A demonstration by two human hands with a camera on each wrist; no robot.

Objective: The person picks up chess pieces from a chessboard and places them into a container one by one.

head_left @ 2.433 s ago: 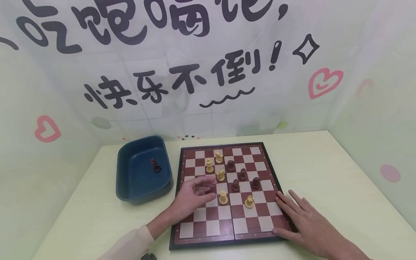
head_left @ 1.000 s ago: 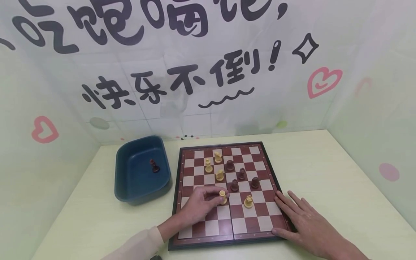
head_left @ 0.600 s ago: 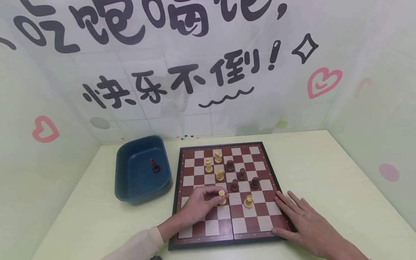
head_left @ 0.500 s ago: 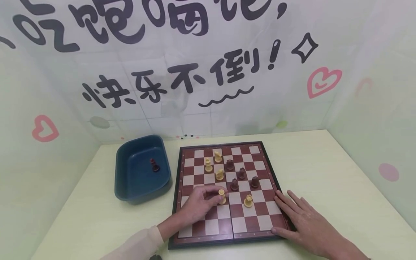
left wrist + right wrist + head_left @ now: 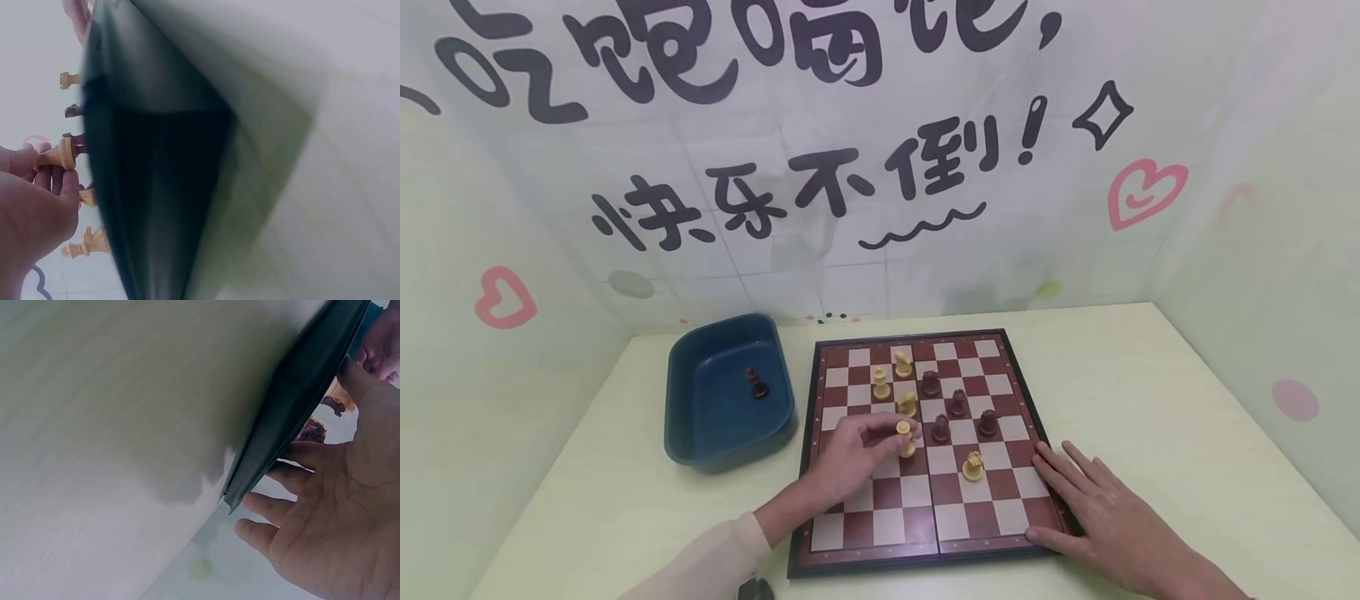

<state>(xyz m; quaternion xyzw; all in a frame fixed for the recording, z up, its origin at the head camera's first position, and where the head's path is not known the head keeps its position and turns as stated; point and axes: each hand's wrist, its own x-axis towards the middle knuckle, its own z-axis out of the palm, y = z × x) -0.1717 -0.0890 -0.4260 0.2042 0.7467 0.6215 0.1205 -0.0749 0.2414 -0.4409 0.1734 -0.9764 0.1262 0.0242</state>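
In the head view, my left hand (image 5: 850,458) pinches a cream chess piece (image 5: 906,442) between thumb and fingers over the left half of the chessboard (image 5: 887,550). The left wrist view shows this cream piece (image 5: 57,156) with its base slightly off the board; fingers hide its top. Close by stand a cream knight (image 5: 907,403), a dark chess piece (image 5: 941,429) and a cream crowned piece (image 5: 973,467). My right hand (image 5: 1108,517) lies with straight fingers along the board's right edge, and in the right wrist view its fingertips touch the dark board side (image 5: 294,394).
A blue bin (image 5: 681,417) stands left of the board, with a dark chess piece (image 5: 757,383) in it. Farther back on the board are more cream and dark pieces. A printed sheet (image 5: 850,275) hangs behind the pale table (image 5: 1097,367), with side panels left and right.
My left hand closed its thumb and fingers on the cream piece, then raised it and shifted it slightly away and left. The right hand has stayed at the board's edge.
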